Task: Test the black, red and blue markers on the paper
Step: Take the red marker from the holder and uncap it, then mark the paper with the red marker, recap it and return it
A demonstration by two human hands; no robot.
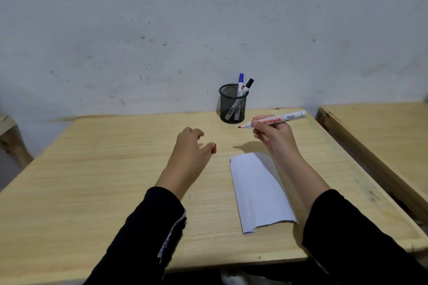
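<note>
Right grip (pixel 273 136) holds uncapped white red marker (pixel 276 120), tip seemingly reddish-brown

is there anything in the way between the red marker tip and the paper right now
Nothing visible. The right hand holds the uncapped red marker in the air beyond the far end of the folded paper, and the table between them is bare. The left hand, at the red cap, is off to the side.

red marker (pixel 279 119) reads "SNOWMAN", "BG-12"
</note>
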